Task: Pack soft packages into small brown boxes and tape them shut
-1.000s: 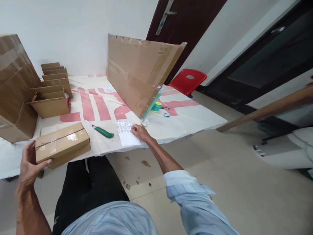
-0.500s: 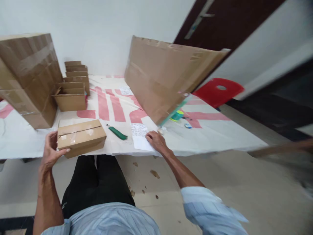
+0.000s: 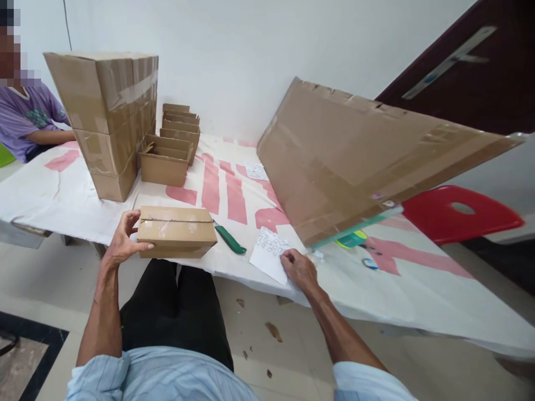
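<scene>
My left hand (image 3: 125, 239) grips the left end of a small closed cardboard box (image 3: 178, 231), thumb on the near side and fingers round the end. The box rests at the table's front edge, with a dark seam along its top. To its right lies a green box cutter (image 3: 230, 240). My right hand (image 3: 300, 268) has its fingertips closed at the right edge of a white sheet of paper (image 3: 267, 264) with printed shapes on it. Whether those fingers pinch the sheet or only press on it is hard to see.
Tall stacked cartons (image 3: 112, 106) stand at the left, beside several open cardboard boxes (image 3: 165, 167). A large cardboard sheet (image 3: 346, 150) leans at the right, near a tape roll (image 3: 351, 239) and a red chair (image 3: 455, 214). A person (image 3: 33, 117) sits at the far left.
My view has turned left, bringing the seated person into sight. My left hand still holds the box, which sits a little straighter. My right hand stays at the paper.
</scene>
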A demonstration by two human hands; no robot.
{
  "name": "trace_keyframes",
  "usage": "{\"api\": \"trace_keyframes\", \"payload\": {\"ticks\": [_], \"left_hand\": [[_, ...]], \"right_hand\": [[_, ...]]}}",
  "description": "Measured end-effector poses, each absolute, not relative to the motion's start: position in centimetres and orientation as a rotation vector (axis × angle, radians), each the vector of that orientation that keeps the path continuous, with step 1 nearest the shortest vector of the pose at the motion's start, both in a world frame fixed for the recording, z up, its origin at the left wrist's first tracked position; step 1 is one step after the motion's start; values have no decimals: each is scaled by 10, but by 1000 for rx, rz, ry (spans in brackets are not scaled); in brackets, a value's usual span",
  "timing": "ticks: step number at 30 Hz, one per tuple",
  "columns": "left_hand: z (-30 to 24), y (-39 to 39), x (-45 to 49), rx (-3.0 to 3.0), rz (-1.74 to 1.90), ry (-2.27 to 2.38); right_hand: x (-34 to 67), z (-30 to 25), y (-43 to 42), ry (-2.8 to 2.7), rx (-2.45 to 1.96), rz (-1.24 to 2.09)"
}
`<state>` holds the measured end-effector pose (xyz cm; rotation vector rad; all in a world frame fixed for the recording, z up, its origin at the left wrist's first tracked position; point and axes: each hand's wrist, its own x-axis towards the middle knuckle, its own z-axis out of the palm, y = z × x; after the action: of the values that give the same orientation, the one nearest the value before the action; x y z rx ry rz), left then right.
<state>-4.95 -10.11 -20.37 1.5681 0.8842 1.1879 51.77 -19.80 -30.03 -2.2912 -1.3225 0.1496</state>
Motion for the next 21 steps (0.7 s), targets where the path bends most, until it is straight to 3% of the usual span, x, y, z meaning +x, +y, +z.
{"api": "trace_keyframes", "payload": {"ticks": [8, 21], "left_hand": [[-205, -104, -48, 1592, 1136, 866], [-202, -106, -47, 1629, 1115, 877]], "right_hand": [[513, -301, -199, -1352, -2374, 118], [479, -274, -185, -1490, -2038, -66]]}}
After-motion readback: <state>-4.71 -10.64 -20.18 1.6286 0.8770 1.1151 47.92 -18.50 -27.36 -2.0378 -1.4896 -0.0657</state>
